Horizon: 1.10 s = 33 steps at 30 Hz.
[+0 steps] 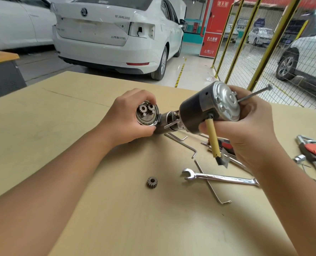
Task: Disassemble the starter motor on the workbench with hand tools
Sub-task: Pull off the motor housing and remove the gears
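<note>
On the tabletop, head view: a pale wooden tabletop (42,135) carries the starter motor parts, split between two hands, with hand tools to the right.
Left hand: the left hand (127,117) has its fingers and thumb curled round the gear housing (147,114), gripping it low over the tabletop with its open end facing the camera.
Gear housing: two small planet gears (146,108) sit side by side inside its toothed ring.
Right hand: the right hand (249,126) is wrapped round the motor body (208,108), holding it raised and tilted, the silver end cap toward the camera.
Motor body: a black cylinder with a silver cap; the armature end (172,121) sticks out of its far side toward the gear housing, near it, though contact cannot be told.
Through bolt: a long bolt (255,93) juts out of the end cap, up and to the right.
Lead: a yellow-sleeved lead (211,139) hangs down from the motor body, ending in a metal terminal.
Loose gear: a single gear (152,182) lies on the tabletop, near the camera, apart from both hands.
Wrench: a combination wrench (220,177) lies flat to the right of the loose gear, across a thin bent rod (208,183).
Hex keys: several hex keys (183,144) lie under the motor body.
Other tools: red-and-grey handled tools (314,150) rest at the right edge.
Background: a white car (107,34) stands behind the tabletop, beside a yellow mesh fence (245,43).
</note>
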Each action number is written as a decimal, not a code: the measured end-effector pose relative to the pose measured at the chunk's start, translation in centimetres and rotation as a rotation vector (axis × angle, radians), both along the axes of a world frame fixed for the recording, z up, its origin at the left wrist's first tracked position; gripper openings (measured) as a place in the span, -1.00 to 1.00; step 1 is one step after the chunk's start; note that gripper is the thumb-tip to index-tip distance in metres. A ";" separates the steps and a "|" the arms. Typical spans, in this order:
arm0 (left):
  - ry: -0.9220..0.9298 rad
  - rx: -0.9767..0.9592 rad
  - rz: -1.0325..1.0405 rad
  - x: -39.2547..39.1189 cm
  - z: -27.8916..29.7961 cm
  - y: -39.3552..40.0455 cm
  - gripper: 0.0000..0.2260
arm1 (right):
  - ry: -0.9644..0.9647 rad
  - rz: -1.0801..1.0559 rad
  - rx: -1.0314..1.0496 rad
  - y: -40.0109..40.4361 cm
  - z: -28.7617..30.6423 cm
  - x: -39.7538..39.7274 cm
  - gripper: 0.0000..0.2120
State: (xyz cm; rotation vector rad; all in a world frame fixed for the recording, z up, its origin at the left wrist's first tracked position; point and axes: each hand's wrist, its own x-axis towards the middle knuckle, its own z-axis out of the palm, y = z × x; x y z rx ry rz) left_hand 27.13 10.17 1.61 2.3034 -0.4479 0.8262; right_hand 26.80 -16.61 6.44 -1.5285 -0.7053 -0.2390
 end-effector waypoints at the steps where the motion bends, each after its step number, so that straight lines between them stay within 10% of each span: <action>1: -0.008 0.005 0.027 0.1 0.0 0.1 -0.54 | 0.014 0.011 0.013 0.0 0.0 -0.1 -0.43; 17: 0.106 0.250 0.214 -0.9 0.4 -0.6 -0.26 | 0.360 -0.052 0.009 -0.3 -1.0 1.1 -0.71; 33: -0.308 0.185 0.232 -2.3 1.7 -3.2 -0.56 | 0.324 -0.222 -0.155 0.9 -1.2 0.5 -0.18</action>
